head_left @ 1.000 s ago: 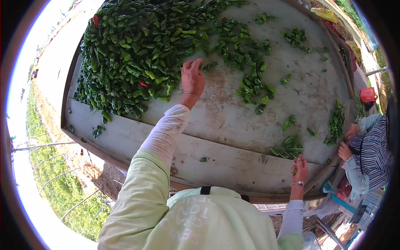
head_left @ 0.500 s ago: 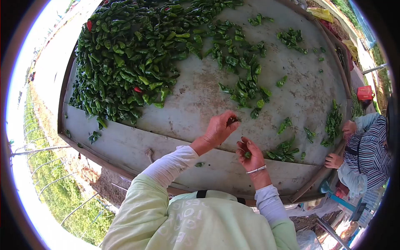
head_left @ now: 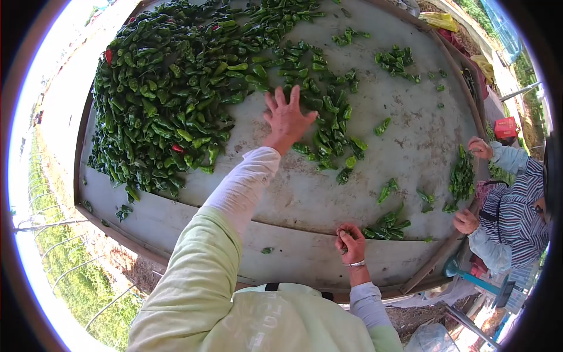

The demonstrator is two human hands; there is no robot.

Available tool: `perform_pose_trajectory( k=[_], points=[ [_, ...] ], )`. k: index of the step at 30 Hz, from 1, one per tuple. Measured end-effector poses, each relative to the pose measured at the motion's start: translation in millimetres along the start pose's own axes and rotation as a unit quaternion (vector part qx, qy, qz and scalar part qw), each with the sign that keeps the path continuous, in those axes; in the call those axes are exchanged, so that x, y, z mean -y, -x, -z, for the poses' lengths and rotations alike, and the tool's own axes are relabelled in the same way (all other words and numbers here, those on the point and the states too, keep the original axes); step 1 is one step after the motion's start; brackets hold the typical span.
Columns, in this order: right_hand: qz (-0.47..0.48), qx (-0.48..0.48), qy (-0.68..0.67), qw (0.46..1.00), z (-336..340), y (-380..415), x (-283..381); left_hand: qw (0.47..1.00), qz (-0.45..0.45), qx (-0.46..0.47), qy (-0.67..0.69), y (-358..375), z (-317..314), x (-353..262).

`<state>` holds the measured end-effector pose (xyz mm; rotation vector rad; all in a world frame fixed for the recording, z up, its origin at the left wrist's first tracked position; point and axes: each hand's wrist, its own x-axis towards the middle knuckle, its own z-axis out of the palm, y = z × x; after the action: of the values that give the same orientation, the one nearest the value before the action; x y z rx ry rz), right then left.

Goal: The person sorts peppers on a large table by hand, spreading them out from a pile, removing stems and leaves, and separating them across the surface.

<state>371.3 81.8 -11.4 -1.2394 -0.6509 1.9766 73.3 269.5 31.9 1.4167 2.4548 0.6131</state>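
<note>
My left hand [head_left: 287,119] is stretched forward over the sheet-covered table [head_left: 258,152], palm down with its fingers spread and nothing held. It is between the big heap of green peppers [head_left: 158,100] and a looser band of peppers [head_left: 328,126], with the thumb by the band. My right hand [head_left: 351,244] is curled closed near the table's front, left of a small pile of peppers [head_left: 387,225]. What its fingers hold, if anything, is too small to make out.
A person in a striped top [head_left: 512,214] is at the right edge, hands beside a pepper pile [head_left: 461,176]. Raised wooden edging [head_left: 431,276] borders the table. Beyond are a red box [head_left: 505,128] and a teal-handled tool [head_left: 478,281].
My left hand has moved forward and left, from closed fingers to spread ones. My right hand has curled closed and lowered slightly. The other person's hands have moved apart, and the view has shifted.
</note>
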Motion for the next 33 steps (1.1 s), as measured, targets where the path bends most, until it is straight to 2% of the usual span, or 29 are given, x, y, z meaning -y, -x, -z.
perform_pose_trajectory(
  k=[3, 7, 9, 10, 12, 13, 15, 18, 19, 22, 25, 29, 32, 33],
  points=[
    [0.021, -0.032, 0.046, 0.998, -5.5, -0.1, -6.9, 0.994, -0.099, 0.019, 0.032, 41.6, -34.5, -35.9],
    [0.018, -0.032, 0.06, 0.998, -4.0, -2.8, -8.9, 0.966, -0.196, 0.126, 0.109, 102.9, -58.7, -81.1],
    [0.024, -0.027, 0.076, 0.996, -3.6, -3.0, -9.4, 0.91, -0.264, 0.258, 0.188, 122.6, -69.2, -93.1],
    [0.023, -0.03, 0.076, 0.996, -3.5, -1.6, -9.4, 0.909, -0.263, 0.26, 0.189, 124.2, -66.9, -93.1],
    [0.026, -0.025, 0.071, 0.997, -3.7, -2.8, -8.8, 0.895, -0.314, 0.229, 0.218, 125.7, -59.7, -91.3],
    [0.026, -0.026, 0.067, 0.997, -3.9, -3.4, -8.9, 0.917, -0.32, 0.133, 0.197, 111.7, -46.2, -83.1],
    [0.022, -0.024, 0.065, 0.997, -4.3, -3.5, -9.3, 0.951, -0.282, 0.017, 0.126, 63.5, -31.7, -53.6],
    [0.023, -0.022, 0.073, 0.997, -2.5, -4.6, -12.4, 0.98, -0.157, -0.123, -0.009, -21.4, 8.9, 3.4],
    [0.025, -0.025, 0.07, 0.997, -2.7, -3.8, -12.3, 0.987, -0.106, -0.119, -0.034, -41.7, 17.6, 21.1],
    [0.017, -0.031, 0.076, 0.996, -5.8, -5.8, -9.2, 0.99, -0.083, -0.097, -0.053, -65.5, 29.0, 42.9],
    [0.011, -0.033, 0.084, 0.996, -10.3, -6.2, -6.0, 0.971, -0.239, -0.031, -0.001, -59.6, 8.6, 40.5],
    [0.004, -0.049, 0.082, 0.995, -8.0, -0.9, -6.2, 0.967, -0.254, -0.011, -0.014, -35.9, -29.2, 7.6],
    [-0.005, -0.032, 0.068, 0.997, -8.1, -3.3, -4.3, 0.949, -0.314, 0.018, 0.005, 10.5, -41.4, -11.7],
    [-0.011, -0.024, 0.068, 0.997, -7.4, -2.8, -3.7, 0.95, -0.288, 0.064, 0.099, 29.8, -44.7, -17.7]
  ],
)
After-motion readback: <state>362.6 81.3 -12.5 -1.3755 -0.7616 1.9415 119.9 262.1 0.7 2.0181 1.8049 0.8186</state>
